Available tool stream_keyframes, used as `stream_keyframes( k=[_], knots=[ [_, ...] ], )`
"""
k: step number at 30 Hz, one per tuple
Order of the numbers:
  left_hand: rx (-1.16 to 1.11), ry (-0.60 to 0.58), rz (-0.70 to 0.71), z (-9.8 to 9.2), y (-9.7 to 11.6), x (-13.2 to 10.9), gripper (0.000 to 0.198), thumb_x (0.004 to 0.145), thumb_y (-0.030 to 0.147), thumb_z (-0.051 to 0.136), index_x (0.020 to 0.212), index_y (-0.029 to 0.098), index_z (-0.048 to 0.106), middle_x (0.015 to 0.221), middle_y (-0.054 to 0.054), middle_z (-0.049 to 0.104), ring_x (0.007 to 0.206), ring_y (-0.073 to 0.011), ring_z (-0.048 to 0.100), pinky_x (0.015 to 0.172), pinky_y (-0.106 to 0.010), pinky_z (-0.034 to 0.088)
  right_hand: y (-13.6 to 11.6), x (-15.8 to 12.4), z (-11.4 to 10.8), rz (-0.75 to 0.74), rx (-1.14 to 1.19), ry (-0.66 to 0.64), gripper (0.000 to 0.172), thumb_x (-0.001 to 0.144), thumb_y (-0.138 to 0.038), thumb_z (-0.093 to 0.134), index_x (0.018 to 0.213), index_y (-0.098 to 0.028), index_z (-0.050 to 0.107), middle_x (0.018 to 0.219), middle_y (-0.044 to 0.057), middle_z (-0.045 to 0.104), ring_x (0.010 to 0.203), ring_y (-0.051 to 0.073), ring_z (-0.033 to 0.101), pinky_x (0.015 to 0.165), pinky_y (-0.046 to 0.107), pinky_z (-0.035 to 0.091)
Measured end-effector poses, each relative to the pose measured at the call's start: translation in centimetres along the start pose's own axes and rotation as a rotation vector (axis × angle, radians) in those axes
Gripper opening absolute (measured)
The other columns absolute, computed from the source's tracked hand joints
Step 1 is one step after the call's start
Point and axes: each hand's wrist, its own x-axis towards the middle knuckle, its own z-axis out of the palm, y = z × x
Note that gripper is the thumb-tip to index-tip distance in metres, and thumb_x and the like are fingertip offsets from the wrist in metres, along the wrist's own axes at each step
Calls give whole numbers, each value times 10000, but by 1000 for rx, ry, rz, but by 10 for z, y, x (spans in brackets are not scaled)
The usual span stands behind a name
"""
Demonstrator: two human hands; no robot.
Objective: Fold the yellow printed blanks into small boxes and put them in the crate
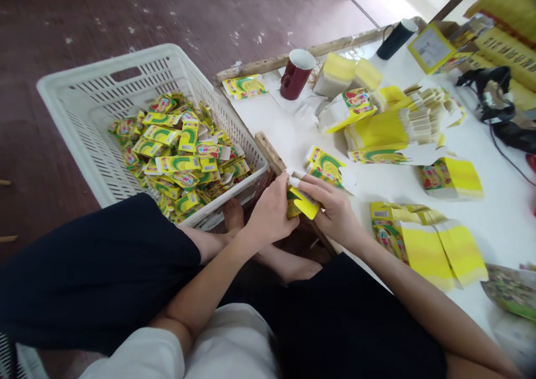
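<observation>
A small yellow carton [307, 205] with its end flaps standing out is held between my two hands at the table's near edge. My left hand [272, 214] wraps round the carton's body. On the other side, my right hand [333, 207] pinches near the flaps, with something white at its fingertips. Just beyond my fingers, a yellow and green carton [324, 164] lies on the white table [268, 114]. The part of the carton inside my left palm is hidden.
To the left, a white plastic crate [87, 105] holds many small yellow cartons [180, 139]. A maroon mug [296, 77] and a dark mug [396, 38] stand along the far edge. Stacks of flat cartons [379, 130] and more stacks [429, 245] lie to the right.
</observation>
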Motion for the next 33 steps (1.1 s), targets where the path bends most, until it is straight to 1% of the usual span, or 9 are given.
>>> stream_keyframes(
  k=[3, 7, 15, 21, 23, 26, 28, 30, 33],
  knots=[
    [61, 113, -32, -7, -2, 5, 675, 706, 248, 745, 1307, 189, 444, 1308, -157, 566, 1235, -329, 565, 1032, -477, 485, 10, -2, -4, 19, -32, 37, 405, 977, -259, 536, 1372, -254, 624, 1407, 122, 648, 1301, 289, 630, 1083, 461, 534],
    [93, 99, 13, -19, -4, 10, 491, 721, 301, 780, 1147, 208, 555, 1094, -88, 659, 1055, -284, 639, 938, -414, 519, 17, -6, -5, -29, -114, -113, 577, 988, -396, 542, 1525, -210, 438, 1557, 191, 486, 1440, 342, 487, 1068, 515, 534],
    [7, 75, 25, -21, -6, 7, 776, 676, 401, 871, 1323, 200, 492, 1109, -78, 728, 1019, -268, 707, 908, -380, 543, 17, 1, -31, -113, -146, -241, 260, 996, -237, 515, 1220, -249, 646, 1391, 149, 610, 1371, 289, 559, 1018, 465, 563],
    [63, 105, 16, -11, 5, 3, 638, 715, 438, 842, 1232, 194, 558, 1109, -102, 726, 1019, -291, 697, 929, -433, 539, 11, -5, -21, -16, 14, -182, 283, 962, -248, 564, 1244, -235, 567, 1349, 161, 610, 1326, 298, 584, 1049, 494, 525],
    [-42, 164, -46, -7, 6, 5, 618, 710, 464, 847, 1199, 205, 572, 1097, -88, 713, 1009, -264, 690, 924, -408, 543, 18, -4, -11, 48, 144, -92, 500, 945, -362, 623, 1393, -257, 429, 1412, 166, 563, 1261, 279, 623, 1025, 472, 541],
    [-395, 425, -197, -7, -8, 11, 719, 726, 598, 806, 1288, 261, 511, 1182, -73, 670, 1055, -214, 670, 900, -335, 550, 46, -2, -10, 192, 188, 45, 704, 873, -534, 693, 1437, -274, 361, 1397, 154, 569, 1117, 263, 678, 951, 466, 575],
    [-624, 630, -328, -10, -26, 16, 713, 775, 743, 674, 1302, 299, 493, 1263, -81, 635, 1141, -203, 643, 924, -316, 545, 73, -4, -17, 325, -5, 139, 536, 865, -537, 688, 1276, -236, 523, 1236, 134, 641, 1030, 275, 679, 918, 501, 572],
    [-790, 683, -500, -12, -41, 19, 674, 816, 842, 496, 1218, 302, 536, 1287, -97, 616, 1210, -205, 621, 954, -320, 539, 100, -10, -24, 443, -242, 210, 391, 865, -489, 674, 1118, -198, 609, 1112, 146, 652, 1006, 310, 650, 913, 549, 548],
    [-929, 685, -668, -8, -48, 20, 652, 807, 826, 537, 1168, 284, 533, 1366, -125, 565, 1260, -218, 595, 955, -335, 544, 127, -20, -25, 559, -421, 211, 293, 848, -407, 672, 1023, -175, 639, 1048, 176, 636, 997, 341, 616, 923, 563, 514]
  ],
)
